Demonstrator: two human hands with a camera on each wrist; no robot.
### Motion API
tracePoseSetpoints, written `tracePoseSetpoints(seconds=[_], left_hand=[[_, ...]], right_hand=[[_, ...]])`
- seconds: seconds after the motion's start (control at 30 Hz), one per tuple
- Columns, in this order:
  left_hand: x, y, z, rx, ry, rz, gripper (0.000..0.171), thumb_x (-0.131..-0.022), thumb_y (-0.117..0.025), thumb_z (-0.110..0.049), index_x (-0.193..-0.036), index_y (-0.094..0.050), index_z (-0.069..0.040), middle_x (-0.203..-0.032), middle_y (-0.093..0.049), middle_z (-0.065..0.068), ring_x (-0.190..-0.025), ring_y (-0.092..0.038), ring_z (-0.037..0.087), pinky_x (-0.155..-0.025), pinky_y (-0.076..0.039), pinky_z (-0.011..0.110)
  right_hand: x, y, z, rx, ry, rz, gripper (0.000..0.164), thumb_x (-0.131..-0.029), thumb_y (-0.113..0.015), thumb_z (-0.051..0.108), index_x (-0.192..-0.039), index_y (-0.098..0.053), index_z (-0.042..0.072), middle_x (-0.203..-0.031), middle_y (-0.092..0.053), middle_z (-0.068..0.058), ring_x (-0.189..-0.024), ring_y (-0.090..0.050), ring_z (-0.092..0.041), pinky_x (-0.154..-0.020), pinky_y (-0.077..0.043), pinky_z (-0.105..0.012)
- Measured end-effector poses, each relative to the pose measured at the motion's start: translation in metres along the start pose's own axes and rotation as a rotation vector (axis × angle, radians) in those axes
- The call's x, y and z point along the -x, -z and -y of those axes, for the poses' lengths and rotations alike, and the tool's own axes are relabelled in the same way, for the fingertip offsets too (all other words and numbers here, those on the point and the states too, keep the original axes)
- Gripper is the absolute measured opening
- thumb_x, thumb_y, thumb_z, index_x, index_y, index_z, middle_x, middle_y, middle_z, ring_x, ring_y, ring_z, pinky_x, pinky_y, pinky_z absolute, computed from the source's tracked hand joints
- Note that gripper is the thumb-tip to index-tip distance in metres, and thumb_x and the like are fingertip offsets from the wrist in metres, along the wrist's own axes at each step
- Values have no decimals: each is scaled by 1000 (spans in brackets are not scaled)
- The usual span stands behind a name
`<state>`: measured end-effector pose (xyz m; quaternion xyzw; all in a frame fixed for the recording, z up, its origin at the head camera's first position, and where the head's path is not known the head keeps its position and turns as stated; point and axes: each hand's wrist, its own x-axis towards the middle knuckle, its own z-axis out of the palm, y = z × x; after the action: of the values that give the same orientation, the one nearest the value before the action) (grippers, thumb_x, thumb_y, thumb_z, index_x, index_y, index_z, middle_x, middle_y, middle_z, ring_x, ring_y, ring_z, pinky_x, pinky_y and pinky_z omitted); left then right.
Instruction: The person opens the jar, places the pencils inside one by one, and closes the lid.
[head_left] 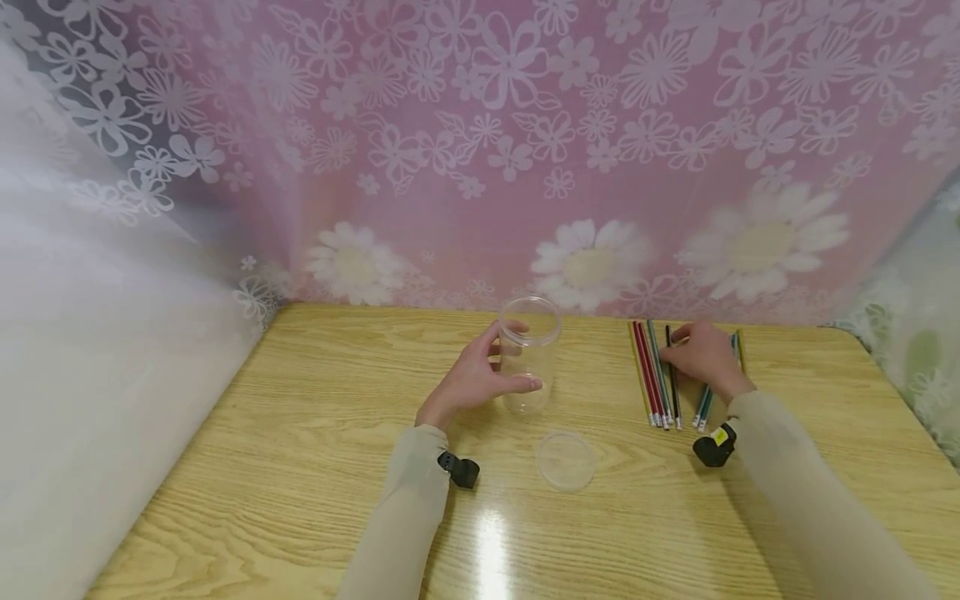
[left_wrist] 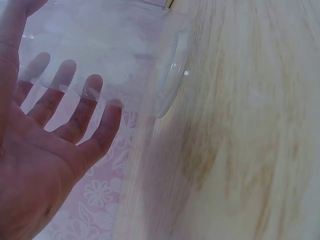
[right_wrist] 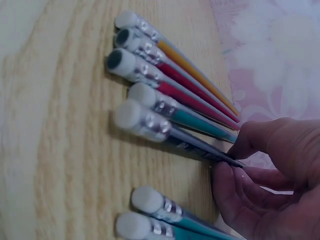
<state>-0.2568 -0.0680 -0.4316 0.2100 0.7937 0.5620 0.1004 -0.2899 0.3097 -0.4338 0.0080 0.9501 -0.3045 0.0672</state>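
A clear plastic jar (head_left: 545,354) stands upright on the table, open at the top. My left hand (head_left: 474,375) holds it from the left, thumb across the near side and fingers round the far side. The left wrist view shows those fingers (left_wrist: 93,92) through the jar's clear wall (left_wrist: 125,45). Among the pencils at the right, my right hand (head_left: 705,354) pinches a black pencil (right_wrist: 187,142) towards its far end, between thumb and fingers. Its white eraser end points towards me. A teal pencil (right_wrist: 200,120) lies close beside it.
A round clear lid (head_left: 566,460) lies flat in front of the jar. Yellow and red pencils (head_left: 649,375) lie left of the black one; teal pencils (head_left: 703,408) and a yellow-green one (head_left: 742,352) lie under or beside my right hand. A flowered curtain (head_left: 465,167) hangs behind the table.
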Motion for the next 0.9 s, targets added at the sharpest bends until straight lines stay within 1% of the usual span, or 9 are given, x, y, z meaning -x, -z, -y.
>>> tracePoseSetpoints(seconds=[0.07,0.13,0.23,0.3,0.37,0.47,0.57,0.77,0.9], left_hand=[[1,0,-1,2,-2,4,77,-80,-89,-36,-146,-49,-30,-144,-53,-11,-133,-53,33,-111,-44,52],[2,0,-1,4,2,6,76,-80,-89,-36,-145,-50,-33,-143,-53,-11,-133,-54,33,-111,-44,52],[3,0,-2,3,3,7,72,-80,-89,-36,-141,-51,-41,-142,-53,-10,-133,-53,33,-110,-44,52],[4,0,-2,4,7,7,71,-79,-89,-36,-138,-51,-46,-141,-54,-11,-132,-53,33,-110,-45,51],[5,1,-2,6,8,7,70,-79,-90,-36,-136,-51,-48,-141,-54,-11,-133,-53,34,-110,-44,51],[6,1,-1,10,10,7,70,-79,-90,-36,-136,-51,-48,-142,-53,-13,-133,-53,33,-111,-44,52],[5,1,0,11,13,5,69,-79,-90,-37,-135,-51,-48,-142,-53,-15,-133,-53,33,-111,-44,52],[4,0,0,15,15,3,69,-78,-90,-39,-135,-52,-48,-142,-52,-14,-133,-53,32,-111,-43,52],[4,0,0,17,10,4,69,-79,-90,-38,-135,-51,-48,-144,-52,-12,-133,-53,32,-111,-44,53]], right_hand=[[4,0,1,-45,-23,-3,59,-97,-66,24,-134,-52,-20,-121,-64,-39,-67,-72,-17,-70,-62,-43],[7,0,1,-86,-36,-15,59,-97,-66,23,-134,-50,-20,-121,-64,-39,-66,-72,-18,-67,-62,-41],[14,0,3,-104,-36,-54,59,-96,-67,25,-134,-50,-18,-117,-67,-38,-66,-72,-19,-63,-61,-40],[19,1,6,-132,-34,-77,59,-97,-66,25,-135,-48,-17,-115,-67,-37,-67,-73,-21,-63,-61,-40],[25,3,10,-168,-31,-100,61,-97,-65,24,-138,-45,-16,-113,-66,-36,-67,-73,-23,-63,-62,-41],[31,7,18,-236,-24,-131,64,-97,-65,21,-145,-40,-12,-110,-61,-30,-71,-72,-25,-65,-63,-42],[36,11,27,-269,-16,-173,67,-95,-66,18,-150,-37,-7,-107,-57,-22,-74,-70,-25,-65,-63,-42],[47,19,43,-278,20,-239,70,-94,-65,16,-155,-35,0,-102,-56,-17,-69,-68,-22,-62,-63,-42],[55,24,55,-298,49,-263,71,-96,-65,17,-157,-33,3,-104,-55,-15,-64,-67,-12,-59,-62,-34]])
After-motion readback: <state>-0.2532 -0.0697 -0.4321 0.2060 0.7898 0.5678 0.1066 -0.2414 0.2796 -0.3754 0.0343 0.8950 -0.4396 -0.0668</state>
